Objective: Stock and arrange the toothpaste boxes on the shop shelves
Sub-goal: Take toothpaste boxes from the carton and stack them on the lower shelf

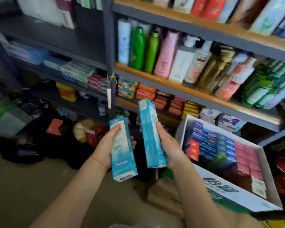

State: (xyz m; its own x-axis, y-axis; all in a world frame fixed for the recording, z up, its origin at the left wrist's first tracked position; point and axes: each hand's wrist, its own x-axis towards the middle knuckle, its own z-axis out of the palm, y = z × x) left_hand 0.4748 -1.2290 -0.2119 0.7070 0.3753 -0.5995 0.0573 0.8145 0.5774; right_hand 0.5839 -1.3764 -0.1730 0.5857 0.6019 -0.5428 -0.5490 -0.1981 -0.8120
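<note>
Open floor near left, nothing on it up to the dark bags piled at the foot of the left shelving. Grey upright post splits the two shelf bays, dead ahead of both hands. Right side tight: white carton with raised rim sits just beside the right forearm, packed with upright blue, red and pink toothpaste boxes. Shelf edge runs diagonally above the carton, shampoo bottles lined up on it, soap packs on the level below.

Left hand: grip closed around a teal toothpaste box, thumb across the front face, fingertips showing past the right edge. Box roughly upright, top tilted slightly left, clear of the shelves.

Right hand: grip closed around a second teal toothpaste box, thumb along its right edge, fingers hidden behind it. This box is held higher, top reaching the soap shelf level in view.

Two boxes are apart, narrow gap between them, both in mid-air in front of the post. Flat toothpaste stacks lie on the left bay's middle shelf. Frame is motion-blurred; print unreadable.
</note>
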